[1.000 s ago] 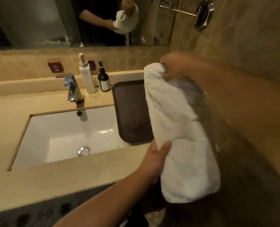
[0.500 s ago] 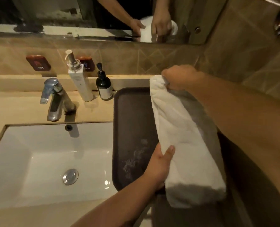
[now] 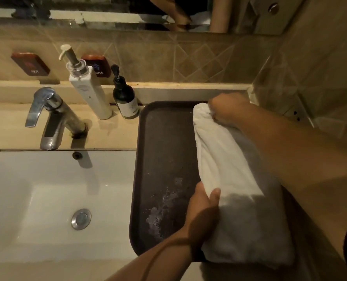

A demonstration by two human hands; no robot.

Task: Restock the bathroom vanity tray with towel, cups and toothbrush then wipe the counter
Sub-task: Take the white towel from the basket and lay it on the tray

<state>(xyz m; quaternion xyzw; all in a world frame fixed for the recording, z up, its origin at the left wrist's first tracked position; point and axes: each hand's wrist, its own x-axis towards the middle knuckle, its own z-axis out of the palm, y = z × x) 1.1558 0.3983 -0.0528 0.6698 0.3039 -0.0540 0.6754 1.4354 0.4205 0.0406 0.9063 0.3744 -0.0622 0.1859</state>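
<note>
The towel (image 3: 235, 179) step is in hand: both hands hold it folded along the tray's (image 3: 164, 138) right half, the right hand (image 3: 227, 110) gripping its far end, the left hand (image 3: 204, 209) its near edge. Next, probably release and fetch cups.

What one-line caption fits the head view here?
Both hands, left and right, lower a rolled white towel along the right side of the dark vanity tray beside the sink.

One towel (image 3: 235, 179), one tray (image 3: 164, 149), two pump bottles (image 3: 89, 92) (image 3: 126, 102), one faucet (image 3: 51, 118).
</note>
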